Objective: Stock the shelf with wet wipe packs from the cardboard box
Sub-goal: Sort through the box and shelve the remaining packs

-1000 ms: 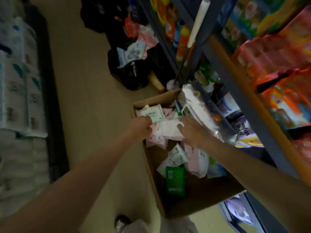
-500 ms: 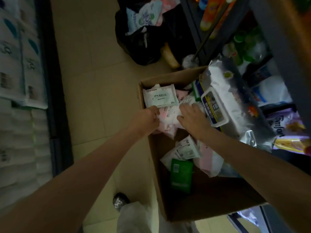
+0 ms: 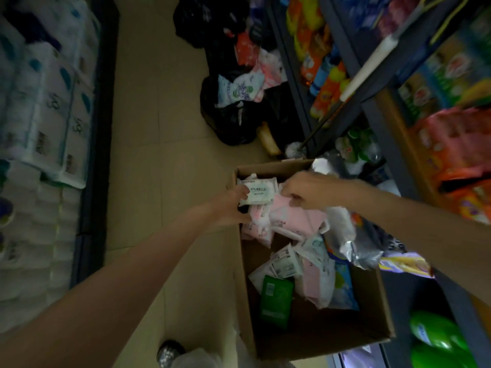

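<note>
An open cardboard box point(image 3: 313, 343) stands on the floor beside the shelf point(image 3: 393, 144) on the right. It holds several wet wipe packs: pink ones point(image 3: 295, 221), white ones point(image 3: 284, 264) and a green one point(image 3: 275, 298). My left hand point(image 3: 231, 205) grips a white wet wipe pack point(image 3: 259, 192) at the box's far left corner. My right hand point(image 3: 308, 192) hovers just right of that pack, fingers curled over the pink packs; whether it holds one is not visible.
Black bags with more packs point(image 3: 239, 102) lie on the floor beyond the box. Stacked tissue rolls point(image 3: 42, 115) fill the left side. A white-handled stick point(image 3: 369, 67) leans on the shelf. A silver bag point(image 3: 356, 245) rests at the box's right edge.
My left hand has taken hold of the white pack and lifted it a little. My right hand has risen off the pink packs. The view has tilted up toward the shelf.
</note>
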